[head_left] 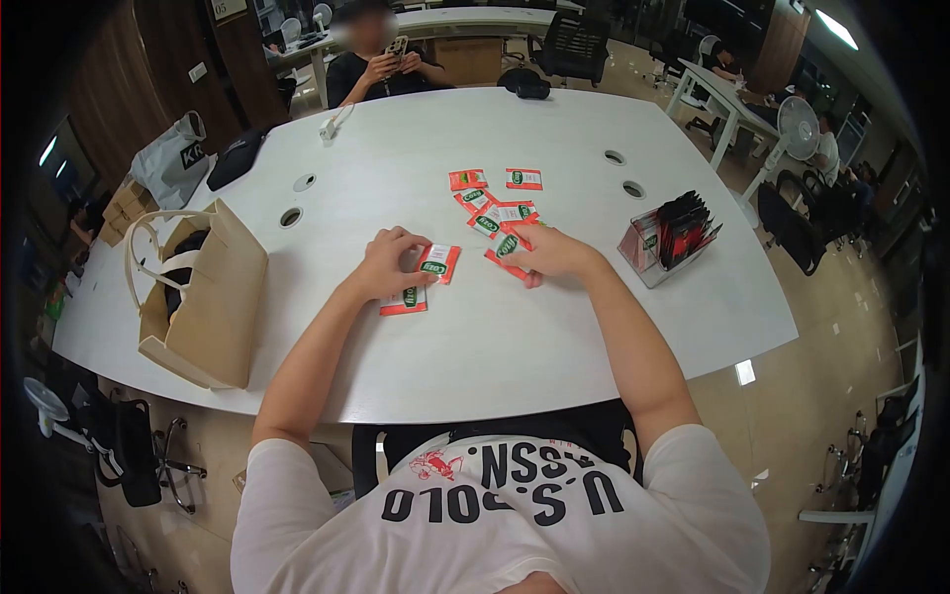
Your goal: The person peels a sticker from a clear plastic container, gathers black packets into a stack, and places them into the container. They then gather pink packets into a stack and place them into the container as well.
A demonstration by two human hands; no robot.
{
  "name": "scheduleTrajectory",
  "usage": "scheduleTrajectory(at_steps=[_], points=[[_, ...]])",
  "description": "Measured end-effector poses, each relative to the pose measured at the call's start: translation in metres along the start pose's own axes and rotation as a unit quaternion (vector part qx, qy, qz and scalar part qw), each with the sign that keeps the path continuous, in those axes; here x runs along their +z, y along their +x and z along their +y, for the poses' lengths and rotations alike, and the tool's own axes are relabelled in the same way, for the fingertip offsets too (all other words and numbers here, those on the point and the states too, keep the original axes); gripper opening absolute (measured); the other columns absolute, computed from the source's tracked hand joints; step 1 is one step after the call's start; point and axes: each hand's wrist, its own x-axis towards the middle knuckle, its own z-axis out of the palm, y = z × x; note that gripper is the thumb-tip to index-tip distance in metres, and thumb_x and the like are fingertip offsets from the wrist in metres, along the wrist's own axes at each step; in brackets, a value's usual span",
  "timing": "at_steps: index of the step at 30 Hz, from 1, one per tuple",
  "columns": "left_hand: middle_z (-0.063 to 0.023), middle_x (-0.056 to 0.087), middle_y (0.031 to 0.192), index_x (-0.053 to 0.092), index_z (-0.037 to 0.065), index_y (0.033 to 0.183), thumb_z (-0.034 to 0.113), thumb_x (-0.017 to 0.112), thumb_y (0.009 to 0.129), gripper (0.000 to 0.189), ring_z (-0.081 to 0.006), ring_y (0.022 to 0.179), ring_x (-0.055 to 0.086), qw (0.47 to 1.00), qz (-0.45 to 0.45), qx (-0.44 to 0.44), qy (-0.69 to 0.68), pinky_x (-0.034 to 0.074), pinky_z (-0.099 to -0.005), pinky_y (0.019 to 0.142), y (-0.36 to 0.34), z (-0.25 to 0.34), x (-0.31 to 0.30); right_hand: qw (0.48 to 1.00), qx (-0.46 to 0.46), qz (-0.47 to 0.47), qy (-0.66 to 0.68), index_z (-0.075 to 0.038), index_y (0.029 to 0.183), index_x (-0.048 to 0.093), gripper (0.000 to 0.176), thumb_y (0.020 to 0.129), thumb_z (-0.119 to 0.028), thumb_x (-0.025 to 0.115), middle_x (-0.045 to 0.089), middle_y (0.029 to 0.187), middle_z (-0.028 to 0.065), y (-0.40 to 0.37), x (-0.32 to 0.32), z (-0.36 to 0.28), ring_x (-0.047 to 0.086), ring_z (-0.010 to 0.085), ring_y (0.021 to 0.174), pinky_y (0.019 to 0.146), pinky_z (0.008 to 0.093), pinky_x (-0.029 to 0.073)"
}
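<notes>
My left hand (388,265) pinches a red and white sachet (438,263) with a green label, held over another sachet (404,303) that lies on the white table. My right hand (542,254) has its fingers on a similar sachet (508,249), gripping its right side. Just beyond it, several more sachets (486,221) overlap in a loose pile. Two others lie at the pile's far side, one at the left (468,179) and one at the right (523,179).
A clear holder (648,249) with dark and red packets stands at the right. At the left is a beige bag (223,297); a grey bag (170,163) and black pouch (237,158) lie beyond. Across the table (416,129) a person (371,69) holds a phone.
</notes>
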Motion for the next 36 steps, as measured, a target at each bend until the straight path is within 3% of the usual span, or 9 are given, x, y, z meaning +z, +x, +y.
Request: scheduleTrajectory(at_steps=[4,8,11,13,17,22,25,34,36], points=[[-0.0084,0.065,0.119,0.073,0.015,0.129,0.025,0.08,0.084,0.047,-0.0247,0.113,0.06,0.992,-0.096,-0.035,-0.075,0.049,-0.0397,0.102,0.026,0.027,-0.002,0.976,-0.055,0.01,0.211,0.001,0.129,0.056,0.037,0.098,-0.014,0.069,0.07,0.097,0.01,0.012,0.03,0.007,0.072,0.0169,0.07,0.062,0.03,0.062],[-0.0085,0.065,0.123,0.07,0.013,0.136,0.011,0.069,0.094,0.042,-0.0216,0.112,0.062,0.992,-0.088,0.013,-0.094,0.051,-0.0371,0.099,0.046,0.017,0.029,0.981,-0.064,0.034,0.181,0.0,0.129,0.058,0.039,0.096,-0.015,0.073,0.07,0.094,0.0078,0.017,0.032,0.008,0.071,0.0142,0.07,0.062,0.0304,0.062],[-0.008,0.064,0.124,0.068,0.012,0.137,0.012,0.068,0.096,0.04,-0.0204,0.115,0.061,0.93,-0.142,-0.085,-0.329,0.051,-0.037,0.101,0.042,0.029,0.013,0.989,-0.053,0.032,0.136,0.0,0.133,0.059,0.048,0.093,-0.017,0.077,0.07,0.092,0.0061,0.015,0.034,0.006,0.069,0.0119,0.07,0.06,0.0293,0.059],[-0.0078,0.064,0.125,0.068,0.013,0.137,0.017,0.073,0.095,0.043,-0.0198,0.115,0.06,0.936,-0.087,-0.081,-0.331,0.051,-0.0366,0.1,0.031,0.008,0.02,0.992,-0.047,0.029,0.115,0.0,0.138,0.059,0.055,0.091,-0.018,0.08,0.07,0.09,0.0049,0.012,0.035,0.001,0.068,0.0105,0.068,0.058,0.0284,0.058],[-0.0092,0.064,0.131,0.067,0.01,0.137,0.03,0.085,0.086,0.058,-0.0215,0.118,0.061,0.98,-0.136,-0.119,-0.079,0.053,-0.036,0.098,0.008,0.022,-0.02,0.997,-0.054,0.055,0.017,0.0,0.146,0.055,0.074,0.084,-0.025,0.085,0.07,0.104,0.0097,0.017,0.04,-0.001,0.071,0.0166,0.086,0.071,0.0323,0.059],[-0.0061,0.073,0.1,0.072,0.006,0.122,0.031,0.09,0.076,0.055,-0.0204,0.096,0.07,0.956,-0.225,-0.187,-0.007,0.055,-0.0344,0.087,0.0,0.035,-0.042,0.956,-0.152,0.178,-0.174,0.001,0.15,0.054,0.09,0.076,-0.033,0.092,0.065,0.129,0.0111,0.033,0.053,0.009,0.067,0.0172,0.1,0.084,0.0339,0.056],[-0.0035,0.071,0.087,0.073,0.004,0.11,0.028,0.087,0.08,0.041,-0.0181,0.082,0.067,0.959,-0.221,-0.176,-0.001,0.055,-0.0345,0.079,0.0,0.037,-0.042,0.97,-0.131,0.144,-0.148,0.001,0.148,0.056,0.089,0.074,-0.035,0.092,0.064,0.129,0.0135,0.031,0.05,0.004,0.063,0.0236,0.119,0.099,0.036,0.053],[-0.002,0.071,0.094,0.07,0.004,0.111,0.035,0.073,0.102,0.032,-0.0115,0.081,0.062,0.9,-0.164,-0.182,-0.36,0.055,-0.0315,0.08,0.014,0.025,-0.022,0.997,-0.004,0.044,-0.06,0.001,0.123,0.066,0.056,0.081,-0.029,0.089,0.072,0.092,0.0063,0.023,0.038,-0.005,0.067,0.0165,0.076,0.073,0.0345,0.057],[-0.0027,0.072,0.102,0.068,0.003,0.117,0.034,0.068,0.106,0.033,-0.0117,0.087,0.064,0.892,-0.125,-0.193,-0.389,0.055,-0.0331,0.082,0.019,0.037,-0.004,0.991,-0.014,0.053,0.125,-0.002,0.123,0.065,0.046,0.087,-0.022,0.084,0.07,0.094,0.0061,0.013,0.041,-0.008,0.066,0.0148,0.074,0.07,0.0331,0.058]])
